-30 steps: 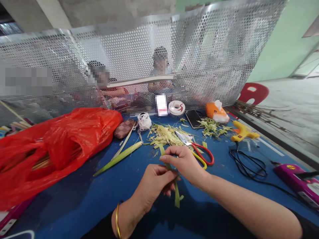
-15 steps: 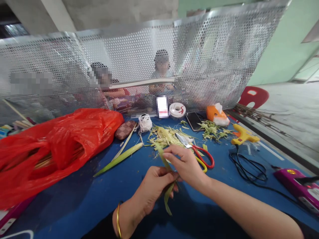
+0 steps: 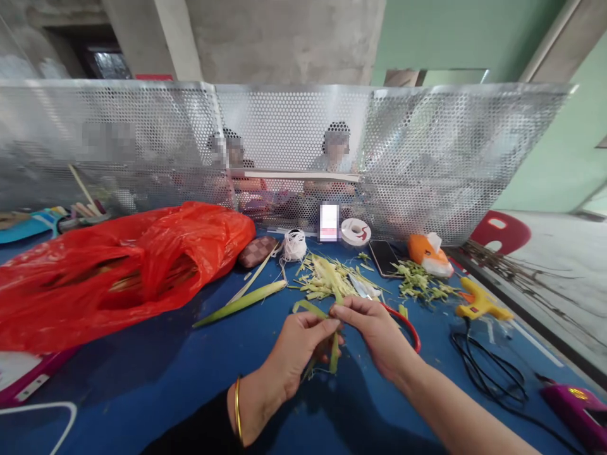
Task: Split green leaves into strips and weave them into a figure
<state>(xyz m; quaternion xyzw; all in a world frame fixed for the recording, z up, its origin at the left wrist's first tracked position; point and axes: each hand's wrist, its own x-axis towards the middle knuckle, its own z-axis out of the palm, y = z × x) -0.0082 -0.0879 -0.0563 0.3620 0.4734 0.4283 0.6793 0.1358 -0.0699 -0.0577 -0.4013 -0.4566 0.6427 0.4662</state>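
Observation:
Above the blue table, my left hand (image 3: 296,354) pinches green corn husk strips (image 3: 310,308), with a loop and loose ends sticking out. My right hand (image 3: 372,325) meets it fingertip to fingertip, pinching a strip at the same spot. The fingers hide where the strips cross. Just beyond my right hand lie red-handled scissors (image 3: 411,330), partly covered by it. A heap of pale husk shreds (image 3: 322,275) spreads behind both hands. A longer green husk (image 3: 241,302) rests to the left of them, beside a dry narrow strip.
On the left lies a red plastic bag (image 3: 208,234). A ball of white string (image 3: 294,245), a ribbon spool (image 3: 355,232) and a phone (image 3: 384,258) stand along the back. A yellow glue gun (image 3: 481,300) with its cord is right. People sit behind a perforated screen (image 3: 294,126).
The view has tilted up and shifted left. A strip that stood upright between my hands is now bent into a loop toward the left, and my right hand has lowered to my left fingertips.

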